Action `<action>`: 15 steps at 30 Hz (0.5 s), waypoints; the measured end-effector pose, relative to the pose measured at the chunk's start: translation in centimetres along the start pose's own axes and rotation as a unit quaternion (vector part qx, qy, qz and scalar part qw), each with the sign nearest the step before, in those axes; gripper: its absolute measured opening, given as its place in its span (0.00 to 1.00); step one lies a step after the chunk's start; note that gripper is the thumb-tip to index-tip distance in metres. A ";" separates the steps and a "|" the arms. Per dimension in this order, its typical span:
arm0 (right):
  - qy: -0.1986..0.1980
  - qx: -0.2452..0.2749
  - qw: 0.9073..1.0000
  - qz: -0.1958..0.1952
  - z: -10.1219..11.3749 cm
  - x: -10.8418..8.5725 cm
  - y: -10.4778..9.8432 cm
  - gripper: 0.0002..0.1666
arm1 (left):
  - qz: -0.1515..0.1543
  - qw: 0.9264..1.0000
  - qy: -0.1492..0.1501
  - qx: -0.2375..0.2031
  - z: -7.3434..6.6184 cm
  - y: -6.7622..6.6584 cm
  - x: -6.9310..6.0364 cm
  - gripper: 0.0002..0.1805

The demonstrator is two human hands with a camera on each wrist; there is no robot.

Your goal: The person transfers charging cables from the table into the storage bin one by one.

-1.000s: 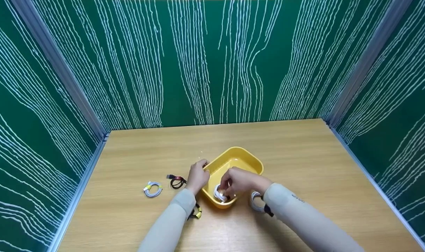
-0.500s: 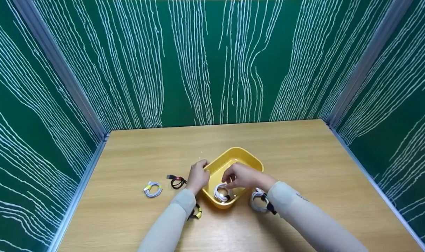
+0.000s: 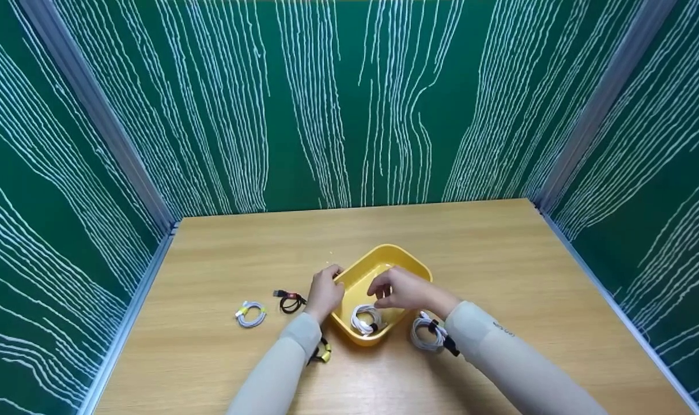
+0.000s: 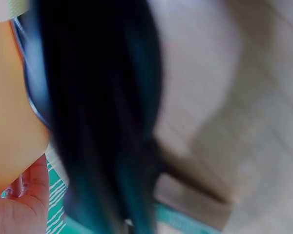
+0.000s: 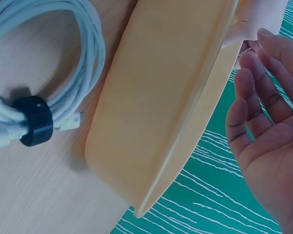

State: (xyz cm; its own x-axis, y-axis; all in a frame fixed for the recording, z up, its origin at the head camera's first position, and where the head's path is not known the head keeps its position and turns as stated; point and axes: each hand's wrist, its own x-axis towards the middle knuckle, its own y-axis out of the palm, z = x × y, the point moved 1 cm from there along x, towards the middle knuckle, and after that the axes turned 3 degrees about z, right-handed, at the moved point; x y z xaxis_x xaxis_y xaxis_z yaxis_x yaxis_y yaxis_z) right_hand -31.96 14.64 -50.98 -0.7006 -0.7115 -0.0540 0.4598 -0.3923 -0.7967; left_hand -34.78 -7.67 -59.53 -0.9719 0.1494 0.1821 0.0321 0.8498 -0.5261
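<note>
My left hand [image 3: 326, 293] grips the left rim of a yellow plastic bin [image 3: 404, 253], which sits at an angle on the table. Inside its near end lies a coiled white cable [image 3: 361, 324] with a black tie. Just over that coil, my right hand [image 3: 404, 288] hovers with loosely bent fingers and nothing in them. The right wrist view shows the same hand [image 5: 273, 112] beside the bin's wall [image 5: 151, 92], fingers apart. In the left wrist view, a dark blurred shape hides much; only part of the left hand [image 4: 24, 209] shows near the bin [image 4: 14, 117].
Right of the bin lies a coiled grey-white cable [image 3: 423, 340] with a black tie. To the left are a grey coil with yellow ties [image 3: 251, 314] and a black USB cable [image 3: 291, 302]. A black-and-yellow cable [image 3: 324, 351] is partly under the left forearm. Green walls enclose the wooden table [image 3: 240, 248].
My right hand has let go of the white cable coil, leaving it in the bin, and has drawn slightly up and right. The left hand keeps its hold on the rim.
</note>
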 end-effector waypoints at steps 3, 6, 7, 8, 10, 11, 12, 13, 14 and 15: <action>0.007 0.002 1.000 -0.006 0.0 -0.3 -0.1 0.12 | -0.004 1.000 0.014 -0.001 1.9 0.7 0.8 0.16; 0.013 0.001 1.000 -0.011 -0.1 -0.5 -0.3 0.12 | -0.007 1.000 0.019 0.001 2.7 1.1 1.1 0.15; 0.015 0.001 1.000 -0.012 -0.1 -0.6 -0.3 0.12 | -0.007 1.000 0.021 0.002 2.6 1.1 1.1 0.15; 0.016 0.001 1.000 -0.013 -0.2 -0.7 -0.4 0.12 | -0.003 1.000 0.013 -0.002 1.8 0.7 0.7 0.14; 0.021 -0.001 1.000 -0.015 -0.3 -0.8 -0.5 0.12 | 0.001 1.000 0.002 -0.004 0.8 0.3 0.4 0.14; 0.020 -0.002 1.000 -0.017 -0.4 -0.9 -0.5 0.12 | 0.004 1.000 -0.002 -0.009 0.3 0.1 0.1 0.14; 0.020 -0.003 1.000 -0.018 -0.5 -1.0 -0.6 0.12 | 0.005 1.000 -0.001 -0.012 0.0 0.0 0.0 0.14; 0.017 -0.004 1.000 -0.021 -0.5 -1.1 -0.7 0.11 | -0.001 1.000 0.009 -0.004 0.6 0.3 0.3 0.15; 0.014 -0.005 1.000 -0.024 -0.5 -1.2 -0.7 0.11 | -0.006 1.000 0.011 0.000 1.1 0.5 0.5 0.15; 0.011 -0.005 1.000 -0.026 -0.6 -1.3 -0.8 0.11 | -0.011 1.000 0.016 0.006 1.8 0.8 0.8 0.15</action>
State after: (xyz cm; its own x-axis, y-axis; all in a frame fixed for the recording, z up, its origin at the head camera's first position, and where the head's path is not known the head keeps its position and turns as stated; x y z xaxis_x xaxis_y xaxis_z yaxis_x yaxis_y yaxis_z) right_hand -31.74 16.19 -50.66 -0.7353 -0.6772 -0.0256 0.4175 -0.4228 -0.8043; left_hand -35.94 -7.74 -61.28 -0.9644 0.1466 0.2200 0.0076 0.8473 -0.5310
